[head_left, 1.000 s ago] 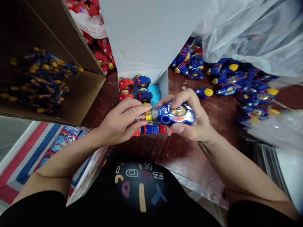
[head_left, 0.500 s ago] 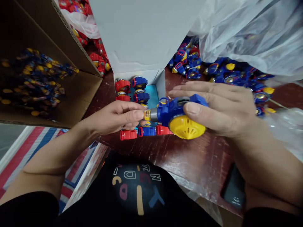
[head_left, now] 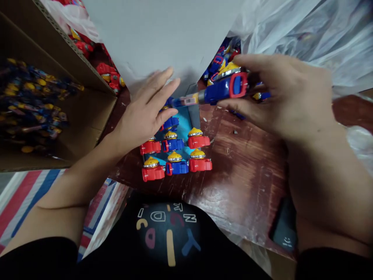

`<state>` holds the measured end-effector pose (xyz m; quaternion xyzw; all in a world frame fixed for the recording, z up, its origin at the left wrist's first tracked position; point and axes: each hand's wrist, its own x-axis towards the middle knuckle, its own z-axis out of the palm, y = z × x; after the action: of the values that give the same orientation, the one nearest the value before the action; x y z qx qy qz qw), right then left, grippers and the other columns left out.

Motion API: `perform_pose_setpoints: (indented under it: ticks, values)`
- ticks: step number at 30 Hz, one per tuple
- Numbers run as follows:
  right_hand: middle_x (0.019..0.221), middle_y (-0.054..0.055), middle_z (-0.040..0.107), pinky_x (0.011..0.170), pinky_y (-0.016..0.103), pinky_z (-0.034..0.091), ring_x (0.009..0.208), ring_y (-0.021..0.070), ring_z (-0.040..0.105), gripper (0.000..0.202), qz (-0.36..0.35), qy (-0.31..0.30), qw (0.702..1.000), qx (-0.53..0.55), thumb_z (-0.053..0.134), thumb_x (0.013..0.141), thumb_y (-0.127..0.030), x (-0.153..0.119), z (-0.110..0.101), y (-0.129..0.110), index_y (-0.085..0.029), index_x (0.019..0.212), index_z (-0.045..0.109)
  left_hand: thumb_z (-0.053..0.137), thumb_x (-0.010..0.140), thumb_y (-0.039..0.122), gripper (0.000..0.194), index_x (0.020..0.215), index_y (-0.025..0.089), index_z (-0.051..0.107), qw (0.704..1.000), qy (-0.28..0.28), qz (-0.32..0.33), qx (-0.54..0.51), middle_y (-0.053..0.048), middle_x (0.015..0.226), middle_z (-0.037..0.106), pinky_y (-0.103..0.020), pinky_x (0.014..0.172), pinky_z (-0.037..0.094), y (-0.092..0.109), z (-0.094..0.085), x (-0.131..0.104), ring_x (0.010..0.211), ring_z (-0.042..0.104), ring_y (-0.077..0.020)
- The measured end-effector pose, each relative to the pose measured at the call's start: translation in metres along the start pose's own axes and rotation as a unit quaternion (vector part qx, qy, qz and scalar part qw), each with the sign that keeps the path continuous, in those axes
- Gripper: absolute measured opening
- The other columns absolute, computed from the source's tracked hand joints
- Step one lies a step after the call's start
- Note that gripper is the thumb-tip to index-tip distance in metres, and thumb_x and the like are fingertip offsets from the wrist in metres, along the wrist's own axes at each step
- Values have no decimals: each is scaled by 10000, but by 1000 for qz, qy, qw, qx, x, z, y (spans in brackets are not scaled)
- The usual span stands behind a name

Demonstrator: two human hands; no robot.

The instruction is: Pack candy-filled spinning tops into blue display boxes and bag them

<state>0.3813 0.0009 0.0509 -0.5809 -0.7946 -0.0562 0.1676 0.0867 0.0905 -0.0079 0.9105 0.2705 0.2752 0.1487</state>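
My right hand (head_left: 291, 93) grips a blue toy (head_left: 218, 89) with a yellow dome and a red-rimmed handle, thumb below and fingers above. A slim labelled tube (head_left: 189, 100) sticks out of the toy's left end, over the box. My left hand (head_left: 142, 111) is spread open above the left part of the box, holding nothing. Beneath it, the white box with its tall lid (head_left: 163, 35) holds rows of similar toys, among them a red toy (head_left: 200, 164) and a blue toy (head_left: 176, 167) in the front row. My left hand hides some of them.
A cardboard carton (head_left: 90, 112) with many small tubes stands at the left. Red toys (head_left: 109, 76) lie behind it. More blue toys (head_left: 223, 58) are heaped under a clear plastic bag (head_left: 291, 35) at the right. A dark phone (head_left: 285, 229) lies near the table edge.
My left hand has let go of the tube, opened, and moved up and left over the box. My right hand has lifted the blue toy away and turned it, the dome now facing up.
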Motion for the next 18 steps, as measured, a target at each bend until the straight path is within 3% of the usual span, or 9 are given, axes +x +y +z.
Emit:
perform_pose_setpoints:
  ticks: [2, 6, 12, 15, 18]
  values:
    - [1348, 187, 742, 933, 474, 606, 1237, 390, 723, 659, 32, -59, 996, -61, 639, 1056, -606, 11, 15, 0, -196, 1570, 599, 545, 1131, 383, 486, 1571, 180, 587, 999, -31, 17, 40, -119, 1674, 534, -478, 1376, 355, -18, 14, 2, 1609, 450, -295]
    - [1255, 139, 762, 814, 371, 550, 1186, 351, 705, 465, -7, -138, 985, -107, 610, 1080, -405, 30, 41, -12, -198, 1496, 634, 504, 1134, 306, 405, 1481, 184, 674, 998, -50, -19, 45, -103, 1559, 652, -490, 1319, 444, -37, 32, -3, 1491, 593, -284]
    - [1244, 120, 751, 868, 386, 518, 1184, 321, 693, 286, -64, -229, 964, -120, 511, 1079, -235, 57, 46, -34, -154, 1266, 712, 516, 1124, 288, 373, 1418, 185, 720, 999, -30, -10, 28, -92, 1533, 675, -469, 1315, 456, -26, 35, -1, 1467, 618, -269]
    - [1263, 115, 751, 858, 394, 523, 1168, 321, 706, 291, -49, -237, 961, -135, 509, 1097, -266, 73, 59, -37, -157, 1257, 726, 541, 1121, 290, 314, 1319, 195, 765, 999, 39, -9, -5, -73, 1427, 743, -446, 1239, 537, -18, 23, -5, 1354, 699, -242]
    - [1383, 112, 726, 848, 386, 518, 1272, 329, 668, 386, -47, -211, 973, -81, 621, 1083, -368, 72, 65, -21, -203, 1429, 665, 514, 1138, 314, 304, 1200, 198, 788, 979, 182, -74, 55, -57, 1253, 798, -475, 1152, 573, -41, 2, -26, 1237, 739, -241]
